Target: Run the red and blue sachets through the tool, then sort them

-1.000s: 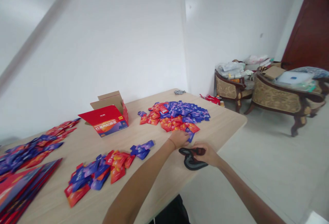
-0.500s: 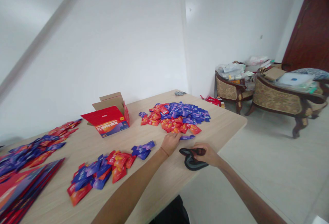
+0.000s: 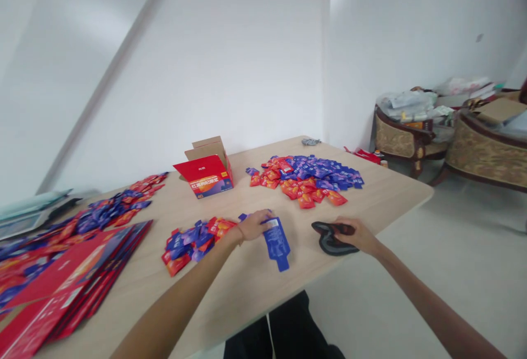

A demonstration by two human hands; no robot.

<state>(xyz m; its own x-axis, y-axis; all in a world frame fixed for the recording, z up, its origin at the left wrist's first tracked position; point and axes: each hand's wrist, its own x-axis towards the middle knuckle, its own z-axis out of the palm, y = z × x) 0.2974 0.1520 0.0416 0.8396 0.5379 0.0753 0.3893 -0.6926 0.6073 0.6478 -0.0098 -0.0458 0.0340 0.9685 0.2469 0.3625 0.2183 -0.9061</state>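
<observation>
My left hand (image 3: pixel 256 225) is closed on the top end of a blue-purple sachet (image 3: pixel 277 243), whose narrow spout end points toward the table's near edge. Just left of that hand lies a small heap of red and purple sachets (image 3: pixel 193 242), partly hidden by my wrist. My right hand (image 3: pixel 357 236) grips a curved black-edged grey object (image 3: pixel 334 246) near the table's front edge; its kind is unclear. Beyond both hands spreads a bigger pile of red and purple sachets (image 3: pixel 307 175).
An open red carton (image 3: pixel 208 177) stands near the wall on the wooden table (image 3: pixel 242 298). To the left are flattened red cartons (image 3: pixel 82 276) and another sachet heap (image 3: pixel 115 208). A crumpled grey item (image 3: pixel 310 141) lies at the far corner. Loaded armchairs (image 3: pixel 395 139) stand beyond.
My left hand has moved from beside the bigger pile back toward the small heap, bringing the purple sachet along. My right hand keeps the black-edged object. The view has turned left.
</observation>
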